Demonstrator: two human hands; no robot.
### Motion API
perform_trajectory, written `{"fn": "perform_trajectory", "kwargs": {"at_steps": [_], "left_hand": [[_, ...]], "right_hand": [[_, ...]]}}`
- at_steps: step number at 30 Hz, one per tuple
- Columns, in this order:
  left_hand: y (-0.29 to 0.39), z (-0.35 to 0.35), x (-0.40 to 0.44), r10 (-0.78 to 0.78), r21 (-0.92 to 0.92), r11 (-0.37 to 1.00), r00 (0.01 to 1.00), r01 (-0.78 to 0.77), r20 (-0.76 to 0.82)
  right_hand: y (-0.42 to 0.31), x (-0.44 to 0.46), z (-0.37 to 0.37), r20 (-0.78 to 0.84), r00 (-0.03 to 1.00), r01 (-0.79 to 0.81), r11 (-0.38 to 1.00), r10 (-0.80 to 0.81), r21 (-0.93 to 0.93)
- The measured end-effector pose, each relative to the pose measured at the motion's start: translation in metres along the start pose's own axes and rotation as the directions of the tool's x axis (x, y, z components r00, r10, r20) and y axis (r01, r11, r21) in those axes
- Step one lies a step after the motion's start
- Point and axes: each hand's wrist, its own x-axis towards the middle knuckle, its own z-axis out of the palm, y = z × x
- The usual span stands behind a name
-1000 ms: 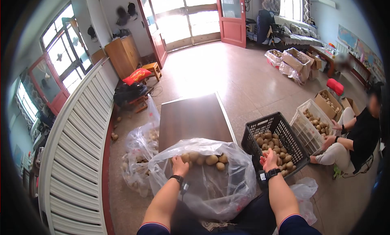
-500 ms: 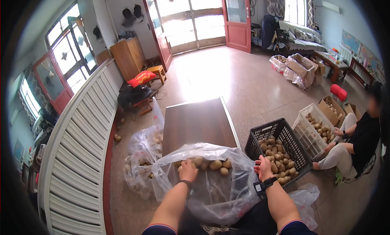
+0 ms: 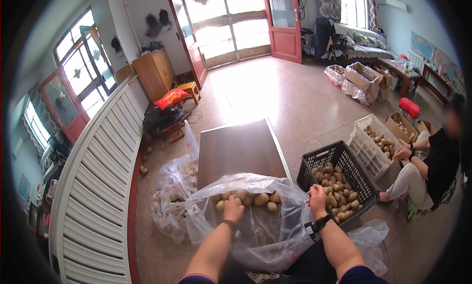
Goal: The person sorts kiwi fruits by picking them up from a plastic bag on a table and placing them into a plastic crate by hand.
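Observation:
A clear plastic bag [image 3: 275, 225] lies spread in front of me, its mouth wide, with several potatoes [image 3: 261, 199] along its far side. Inside it, my left hand [image 3: 233, 210] has its fingers curled round a potato [image 3: 238, 202], partly hidden by the fingers. My right hand [image 3: 317, 201] is at the bag's right edge, beside the black plastic crate [image 3: 339, 154]. Its fingers are drawn together; what they hold, if anything, is hidden. Many potatoes [image 3: 339, 188] fill part of that crate.
A brown board [image 3: 238, 149] stands beyond the bag. Another bag of potatoes [image 3: 172, 198] sits left, near the white railing [image 3: 93, 185]. On the right, a seated person [image 3: 432, 161] works at a white crate [image 3: 361, 144]; cartons [image 3: 400, 127] stand behind it.
My left hand has shifted slightly right over the potatoes. My right hand's fingers have drawn closer together and moved up a little. The seated person's hands have risen from the white crate's edge.

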Motion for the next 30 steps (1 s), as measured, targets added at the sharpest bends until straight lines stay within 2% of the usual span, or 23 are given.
{"fn": "perform_trajectory", "kwargs": {"at_steps": [1, 2, 3, 4, 5, 6, 7, 8, 9, 11, 13, 15, 17, 19, 23, 27, 28, 30], "left_hand": [[0.000, 0.003, 0.001, -0.001, 0.001, 1.000, 1.000, 0.001, 0.003], [0.002, 0.007, 0.003, 0.014, -0.049, 0.999, 0.999, -0.016, -0.030], [0.005, 0.010, 0.004, 0.027, -0.098, 0.995, 0.998, -0.034, -0.063], [0.020, 0.002, 0.000, 0.027, -0.098, 0.995, 0.998, -0.033, -0.062], [0.036, -0.005, -0.007, -0.089, -0.309, 0.945, 0.993, 0.107, 0.072], [0.050, -0.011, -0.016, -0.171, -0.483, 0.835, 0.959, 0.263, 0.226], [0.054, -0.008, -0.022, -0.171, -0.482, 0.836, 0.959, 0.263, 0.228], [0.058, -0.005, -0.028, -0.170, -0.600, 0.721, 0.929, 0.345, 0.330], [0.063, -0.004, -0.033, -0.150, -0.689, 0.585, 0.891, 0.429, 0.428], [0.076, -0.009, -0.041, -0.118, -0.671, 0.576, 0.860, 0.466, 0.496], [0.074, 0.001, -0.052, 0.008, -0.746, 0.466, 0.840, 0.477, 0.542], [0.092, -0.012, -0.064, 0.062, -0.711, 0.506, 0.801, 0.489, 0.595], [0.074, 0.009, -0.058, 0.159, -0.741, 0.485, 0.786, 0.465, 0.597], [0.093, -0.006, -0.062, 0.142, -0.695, 0.509, 0.747, 0.508, 0.649], [0.095, -0.007, -0.066, 0.212, -0.702, 0.450, 0.697, 0.552, 0.685], [0.096, -0.006, -0.067, 0.249, -0.698, 0.499, 0.686, 0.514, 0.684], [0.090, -0.006, -0.077, 0.239, -0.691, 0.511, 0.687, 0.512, 0.686], [0.094, -0.006, -0.068, 0.216, -0.691, 0.541, 0.715, 0.479, 0.665]], "right_hand": [[0.000, -0.002, 0.004, -0.003, 0.976, 0.219, 0.974, -0.220, -0.059], [0.000, -0.007, 0.005, 0.031, 0.940, 0.340, 0.923, -0.341, -0.179], [-0.009, -0.018, 0.010, 0.031, 0.940, 0.339, 0.923, -0.339, -0.180], [-0.018, -0.029, 0.015, 0.159, 0.878, 0.478, 0.830, -0.451, -0.289], [-0.023, -0.041, 0.021, 0.297, 0.795, 0.606, 0.704, -0.528, -0.370], [-0.024, -0.053, 0.025, 0.296, 0.799, 0.602, 0.707, -0.524, -0.372], [-0.023, -0.065, 0.031, 0.444, 0.768, 0.624, 0.695, -0.462, -0.356], [-0.025, -0.074, 0.038, 0.580, 0.715, 0.646, 0.685, -0.390, -0.336], [-0.032, -0.082, 0.046, 0.578, 0.716, 0.646, 0.686, -0.391, -0.336], [-0.044, -0.103, 0.056, 0.717, 0.648, 0.669, 0.641, -0.255, -0.376], [-0.008, -0.100, 0.060, 0.717, 0.544, 0.821, 0.454, -0.436, -0.347], [0.004, -0.098, 0.057, 0.760, 0.582, 0.755, 0.540, -0.288, -0.373], [0.027, -0.091, 0.059, 0.720, 0.624, 0.713, 0.598, -0.303, -0.367], [0.026, -0.088, 0.063, 0.671, 0.652, 0.693, 0.637, -0.352, -0.339], [0.018, -0.086, 0.058, 0.633, 0.743, 0.536, 0.760, -0.217, -0.368], [0.026, -0.078, 0.055, 0.594, 0.792, 0.437, 0.811, -0.142, -0.389], [0.037, -0.088, 0.054, 0.577, 0.795, 0.466, 0.795, -0.185, -0.388], [0.024, -0.081, 0.052, 0.559, 0.814, 0.439, 0.799, -0.160, -0.411]]}}
